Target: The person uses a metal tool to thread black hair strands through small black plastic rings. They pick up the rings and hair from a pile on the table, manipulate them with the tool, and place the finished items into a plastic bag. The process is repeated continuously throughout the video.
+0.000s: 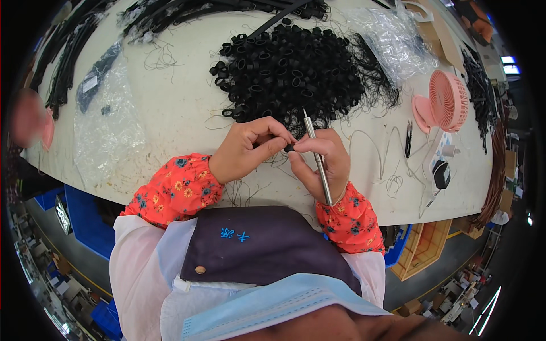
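A light-blue face mask [273, 310] is nearest in the head view, below a dark apron [267, 247]. The left hand [242, 150] pinches 1 small black piece [289, 148] with narrowed fingertips; the right hand [333, 159] meets it there, holding 1 slim silver tool [318, 162]. The piece is just nearer than a heap of black loops [284, 74] on the white table [187, 108].

The pale table [182, 96] bears black loops [290, 74], a pink fan [448, 101] and, seemingly, straps [62, 79].
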A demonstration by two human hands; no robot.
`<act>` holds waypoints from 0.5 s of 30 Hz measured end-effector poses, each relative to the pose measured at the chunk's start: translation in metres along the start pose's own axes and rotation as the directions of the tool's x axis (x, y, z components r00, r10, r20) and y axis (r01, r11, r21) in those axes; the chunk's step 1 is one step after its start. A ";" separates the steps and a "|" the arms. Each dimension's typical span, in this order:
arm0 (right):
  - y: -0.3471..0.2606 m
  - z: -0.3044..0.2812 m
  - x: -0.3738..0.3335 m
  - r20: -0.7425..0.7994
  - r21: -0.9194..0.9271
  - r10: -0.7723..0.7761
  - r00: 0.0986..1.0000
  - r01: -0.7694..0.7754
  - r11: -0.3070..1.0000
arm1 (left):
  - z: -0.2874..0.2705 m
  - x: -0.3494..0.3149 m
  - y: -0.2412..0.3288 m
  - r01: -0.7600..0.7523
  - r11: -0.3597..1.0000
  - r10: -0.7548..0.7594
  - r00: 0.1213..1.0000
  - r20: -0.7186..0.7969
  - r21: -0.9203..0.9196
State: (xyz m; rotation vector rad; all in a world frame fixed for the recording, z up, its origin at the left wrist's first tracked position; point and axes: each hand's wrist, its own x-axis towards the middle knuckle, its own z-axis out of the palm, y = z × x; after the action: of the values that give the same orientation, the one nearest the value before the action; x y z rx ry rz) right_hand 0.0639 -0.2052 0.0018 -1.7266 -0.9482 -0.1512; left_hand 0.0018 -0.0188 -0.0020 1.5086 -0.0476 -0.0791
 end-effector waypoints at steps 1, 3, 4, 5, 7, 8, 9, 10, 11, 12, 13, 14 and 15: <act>0.000 0.000 0.000 0.018 -0.038 -0.037 0.999 0.037 0.999 | 0.001 -0.001 0.000 0.063 0.991 -0.062 0.998 0.013 -0.115; 0.001 0.001 0.001 0.056 -0.114 -0.106 0.993 0.112 0.987 | 0.000 -0.001 -0.002 0.111 0.983 -0.103 0.993 0.060 -0.149; 0.002 0.001 0.003 0.065 -0.085 -0.109 0.992 0.114 0.990 | -0.001 -0.001 -0.003 0.135 0.977 -0.123 0.989 0.083 -0.165; 0.003 0.001 0.004 0.074 -0.056 -0.113 0.991 0.117 0.991 | 0.000 -0.001 -0.004 0.108 0.980 -0.100 0.993 0.058 -0.167; 0.000 0.001 0.003 0.063 0.101 0.029 0.998 -0.035 0.994 | 0.001 -0.001 -0.007 0.054 0.984 -0.054 0.999 0.006 -0.167; -0.006 0.000 -0.001 0.061 0.229 0.175 0.983 -0.185 0.956 | 0.000 -0.001 -0.008 0.050 0.986 -0.051 0.999 -0.004 -0.161; -0.009 0.000 -0.003 0.079 0.351 0.316 0.945 -0.323 0.879 | 0.000 -0.002 -0.008 0.046 0.987 -0.048 0.999 -0.013 -0.154; -0.007 -0.001 -0.002 0.093 0.429 0.304 0.948 -0.313 0.847 | -0.001 -0.002 -0.008 0.041 0.988 -0.045 0.999 -0.024 -0.147; -0.005 -0.003 -0.002 0.103 0.501 0.294 0.950 -0.305 0.810 | -0.001 -0.002 -0.008 0.044 0.989 -0.048 0.999 -0.023 -0.138; -0.003 -0.006 -0.003 0.113 0.570 0.283 0.953 -0.295 0.767 | -0.001 -0.002 -0.008 0.047 0.991 -0.051 0.998 -0.023 -0.129; -0.001 -0.006 -0.004 0.140 0.617 0.290 0.947 -0.313 0.722 | -0.002 -0.002 -0.008 0.050 0.992 -0.053 0.998 -0.023 -0.120; 0.000 -0.008 -0.004 0.169 0.621 0.288 0.943 -0.329 0.711 | -0.002 -0.002 -0.009 0.055 0.992 -0.058 0.998 -0.024 -0.113; 0.000 -0.010 -0.004 0.199 0.625 0.285 0.938 -0.345 0.700 | -0.002 -0.003 -0.009 0.059 0.992 -0.062 0.998 -0.024 -0.107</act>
State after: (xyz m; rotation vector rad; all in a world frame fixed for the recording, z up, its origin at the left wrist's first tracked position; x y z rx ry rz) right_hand 0.0647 -0.2163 0.0033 -1.2044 -0.6330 0.4499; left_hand -0.0008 -0.0166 -0.0108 1.4043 0.0239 -0.1087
